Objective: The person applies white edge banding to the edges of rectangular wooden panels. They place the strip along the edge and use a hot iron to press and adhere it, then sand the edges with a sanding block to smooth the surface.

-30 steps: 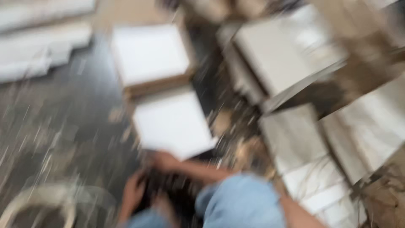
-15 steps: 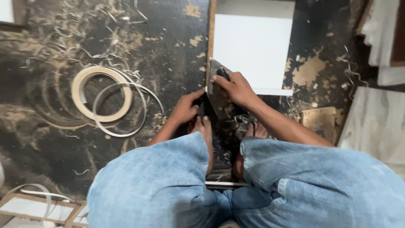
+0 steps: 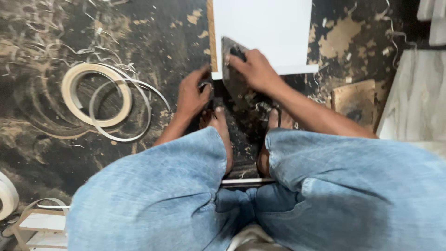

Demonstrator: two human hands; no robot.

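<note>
I squat over a dark, dusty floor, blue jeans and bare feet in sandals at the bottom of the view. My right hand (image 3: 254, 69) grips a dark flat tool (image 3: 231, 67) whose blade lies against the near edge of a white laminated board (image 3: 262, 28). My left hand (image 3: 193, 95) is curled around a small dark part beside the board's near left corner; what that part is I cannot tell. A second dark board (image 3: 244, 148) lies under my feet.
Coils of pale edge-banding tape (image 3: 95, 95) lie on the floor (image 3: 55, 148) to the left, among shavings. A brown wood scrap (image 3: 353, 100) and a pale slab (image 3: 416, 102) sit to the right. A small wooden frame (image 3: 35, 225) is at the bottom left.
The view swung down from a blurred look at stacked white boards to my hands. Since half a second ago both hands have stayed at the board's near edge, barely shifting.
</note>
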